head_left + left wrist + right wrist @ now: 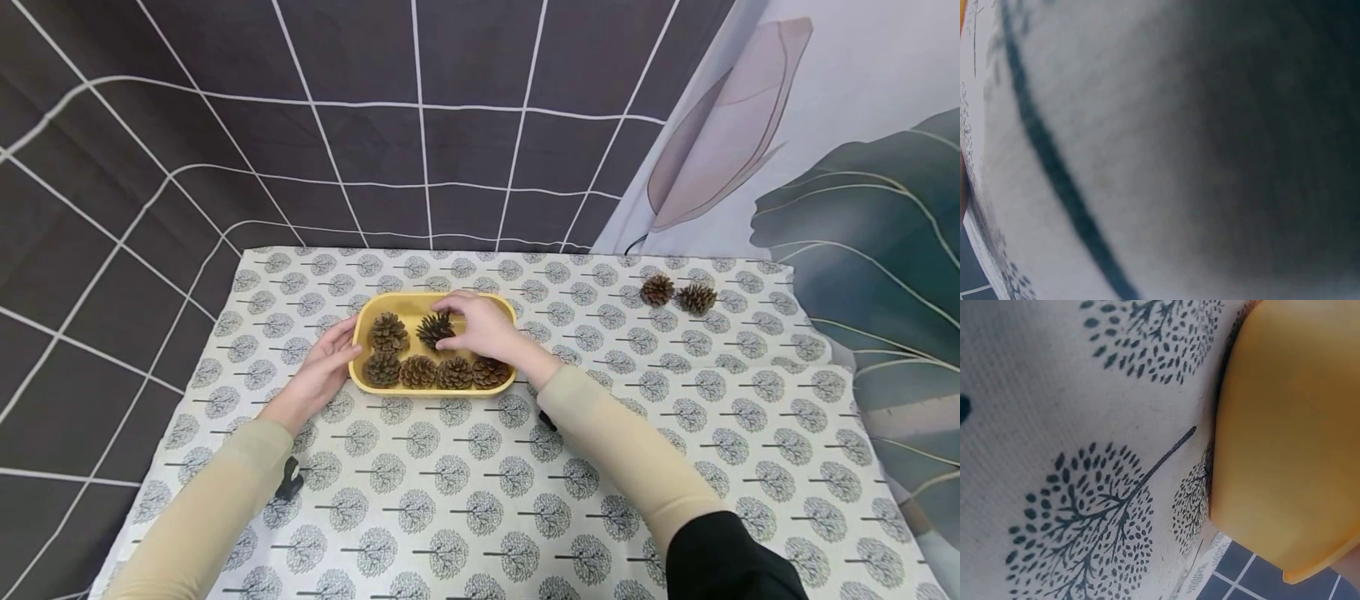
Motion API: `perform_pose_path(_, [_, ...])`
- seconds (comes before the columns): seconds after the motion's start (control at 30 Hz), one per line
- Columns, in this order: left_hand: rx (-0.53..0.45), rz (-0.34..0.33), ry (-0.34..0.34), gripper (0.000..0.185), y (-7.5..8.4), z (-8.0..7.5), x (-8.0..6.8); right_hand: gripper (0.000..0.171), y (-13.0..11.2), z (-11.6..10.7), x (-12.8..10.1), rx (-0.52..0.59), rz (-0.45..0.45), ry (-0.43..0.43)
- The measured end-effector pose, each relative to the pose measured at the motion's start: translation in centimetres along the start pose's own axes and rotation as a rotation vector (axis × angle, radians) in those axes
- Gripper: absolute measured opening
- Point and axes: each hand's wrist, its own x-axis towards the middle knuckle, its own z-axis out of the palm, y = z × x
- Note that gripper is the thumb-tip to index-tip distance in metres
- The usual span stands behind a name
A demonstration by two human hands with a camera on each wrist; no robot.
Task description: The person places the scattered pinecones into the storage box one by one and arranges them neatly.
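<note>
A yellow tray (433, 392) stands on the patterned cloth in the head view, and its outer wall fills the right of the right wrist view. Inside, several brown pine cones line the near side, with another pine cone (389, 332) at the far left. My right hand (480, 327) reaches over the tray and pinches a darker pine cone (433, 331) between thumb and fingers. With fairly straight fingers, my left hand (324, 367) touches the tray's left end, its thumb at the rim. Blurred cloth takes up most of the left wrist view.
Two loose pine cones, one on the left (657, 290) and one on the right (696, 299), lie at the table's back right. A tree-print cloth (480, 467) covers the table. Behind it hangs a dark gridded curtain (472, 142); a leaf-print curtain (885, 250) hangs at right.
</note>
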Motion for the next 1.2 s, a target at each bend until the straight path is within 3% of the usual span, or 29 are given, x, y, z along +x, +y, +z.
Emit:
perform_pose_path(0.3, [-0.009, -0.008, 0.006, 0.069, 0.2, 0.2, -0.1, 0.065, 0.0, 0.7, 0.5, -0.090, -0.053, -0.030])
perform_pose_path(1.2, [-0.005, 0.002, 0.009, 0.070, 0.0, 0.2, -0.1, 0.070, -1.4, 1.2, 1.6, -0.098, -0.124, -0.096])
